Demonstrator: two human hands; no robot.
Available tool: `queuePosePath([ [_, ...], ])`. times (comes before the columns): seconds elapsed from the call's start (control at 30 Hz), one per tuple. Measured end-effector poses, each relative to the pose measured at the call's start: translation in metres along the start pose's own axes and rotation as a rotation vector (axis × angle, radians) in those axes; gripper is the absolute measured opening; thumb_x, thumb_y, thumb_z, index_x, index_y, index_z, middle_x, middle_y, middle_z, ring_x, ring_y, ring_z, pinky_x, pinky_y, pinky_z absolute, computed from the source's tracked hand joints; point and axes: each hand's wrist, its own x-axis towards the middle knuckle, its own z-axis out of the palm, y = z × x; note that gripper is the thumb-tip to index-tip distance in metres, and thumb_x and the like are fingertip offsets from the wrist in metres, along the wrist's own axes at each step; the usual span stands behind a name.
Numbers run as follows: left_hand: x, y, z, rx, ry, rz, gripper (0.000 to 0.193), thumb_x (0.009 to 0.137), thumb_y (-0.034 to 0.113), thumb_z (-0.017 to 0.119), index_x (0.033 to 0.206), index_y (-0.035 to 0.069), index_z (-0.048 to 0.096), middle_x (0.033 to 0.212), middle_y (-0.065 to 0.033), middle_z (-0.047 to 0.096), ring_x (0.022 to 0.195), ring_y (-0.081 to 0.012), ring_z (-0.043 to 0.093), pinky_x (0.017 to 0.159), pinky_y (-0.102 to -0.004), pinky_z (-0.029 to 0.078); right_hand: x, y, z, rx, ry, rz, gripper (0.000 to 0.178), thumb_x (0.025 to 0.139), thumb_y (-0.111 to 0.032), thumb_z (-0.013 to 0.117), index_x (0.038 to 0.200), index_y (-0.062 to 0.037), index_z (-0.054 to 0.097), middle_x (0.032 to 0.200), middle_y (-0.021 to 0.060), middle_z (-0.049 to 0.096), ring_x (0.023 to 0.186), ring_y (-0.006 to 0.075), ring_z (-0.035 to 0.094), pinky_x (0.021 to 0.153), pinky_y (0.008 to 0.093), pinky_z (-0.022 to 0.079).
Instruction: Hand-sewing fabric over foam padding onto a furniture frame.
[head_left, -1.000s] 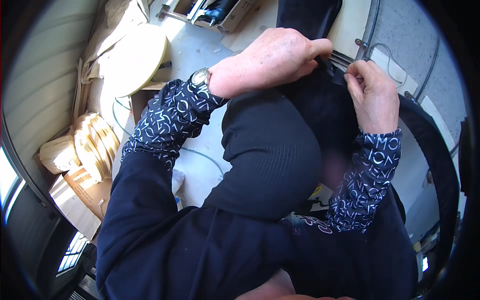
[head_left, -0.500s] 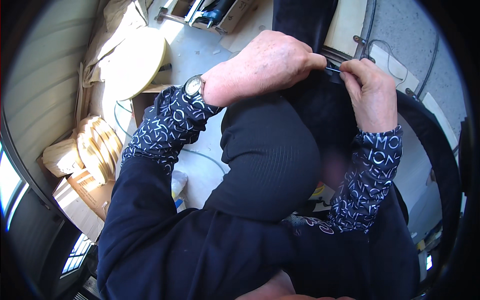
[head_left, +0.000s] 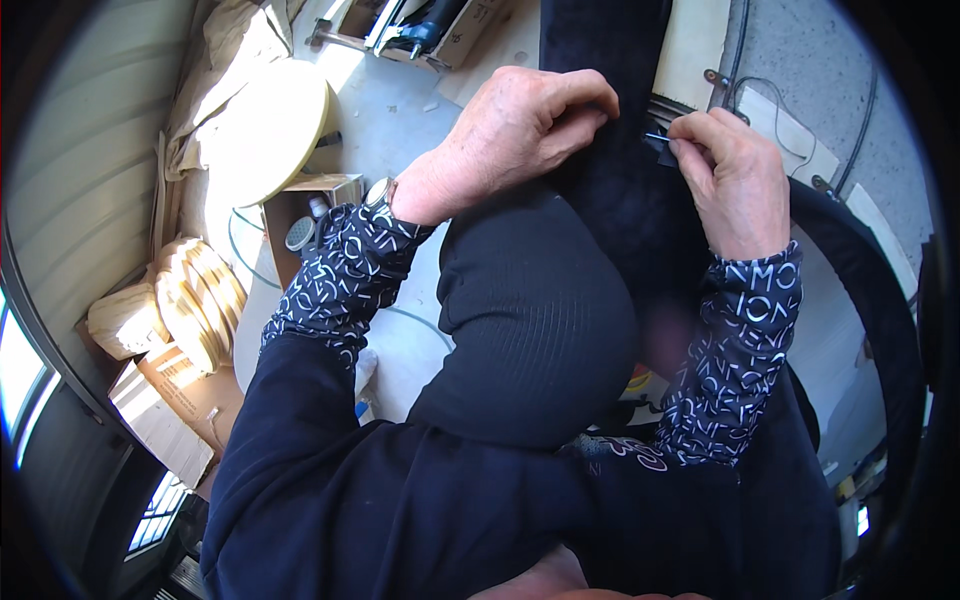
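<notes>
My right hand point(head_left: 735, 170) is closed in a pinch, with a thin pale metal pin-like piece point(head_left: 657, 136) sticking out leftward from between thumb and forefinger. Its exact kind is too small to tell. A small dark piece point(head_left: 662, 152) lies just under the tip. My left hand point(head_left: 540, 125), wearing a watch point(head_left: 380, 192), is apart from it, thumb and fingers drawn together; whatever they hold, if anything, cannot be made out. Beneath both hands runs a long dark cloth-like form point(head_left: 605, 80). Nearer to me rises a rounded black ribbed fabric shape point(head_left: 540, 320).
At the left are a pale round disc point(head_left: 270, 130), a stack of wooden rings point(head_left: 200, 305) and a cardboard box point(head_left: 190, 395). An open box of tools point(head_left: 430, 30) lies at the far side. A black cable point(head_left: 870, 130) runs along the right, near a curved black band point(head_left: 850, 240).
My left hand has drawn away leftward from the pin-like piece, its fingers now turned more into view. The right hand has shifted slightly left and still pinches the piece.
</notes>
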Motion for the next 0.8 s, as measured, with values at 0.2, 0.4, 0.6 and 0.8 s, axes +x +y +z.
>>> queuePosePath([
  [0.2, 0.000, 0.001, 0.005, -0.138, 0.026, -0.134, 0.014, 0.102, 0.007, 0.066, 0.113, 0.003, 0.074, 0.093, -0.0057, 0.076, 0.087, -0.0112, 0.073, 0.081, -0.0250, 0.059, 0.000, 0.007, 0.019, 0.158, 0.027, 0.036, 0.007, 0.094, -0.005, 0.072, 0.099, -0.0004, 0.072, 0.087, 0.0093, 0.069, 0.071, 0.0208, 0.067, 0.070, 0.0316, 0.053],
  [0.4, -0.003, 0.006, 0.006, -0.199, 0.018, -0.168, 0.017, 0.101, 0.008, 0.069, 0.117, 0.004, 0.076, 0.096, -0.0050, 0.076, 0.091, -0.0098, 0.073, 0.083, -0.0241, 0.058, -0.011, -0.005, 0.020, 0.429, 0.036, 0.269, 0.007, 0.095, -0.004, 0.073, 0.100, 0.0010, 0.074, 0.078, 0.0055, 0.068, 0.063, 0.0110, 0.062, 0.062, 0.0267, 0.051],
  [0.6, 0.000, 0.007, 0.007, -0.166, 0.067, -0.175, 0.022, 0.099, 0.007, 0.072, 0.120, 0.008, 0.077, 0.082, -0.0024, 0.070, 0.075, -0.0065, 0.063, 0.070, -0.0235, 0.053, -0.012, -0.004, 0.021, 0.557, -0.040, 0.364, 0.007, 0.098, -0.006, 0.072, 0.101, -0.0012, 0.075, 0.077, -0.0002, 0.066, 0.061, 0.0060, 0.057, 0.057, 0.0230, 0.045],
  [0.8, -0.002, 0.006, 0.006, -0.134, 0.031, -0.171, 0.024, 0.098, 0.007, 0.073, 0.122, 0.009, 0.076, 0.080, -0.0023, 0.069, 0.072, -0.0067, 0.060, 0.067, -0.0248, 0.052, -0.019, 0.001, 0.026, 0.670, -0.052, 0.391, 0.010, 0.100, -0.008, 0.070, 0.104, -0.0026, 0.076, 0.077, -0.0015, 0.066, 0.061, 0.0055, 0.054, 0.058, 0.0220, 0.045],
])
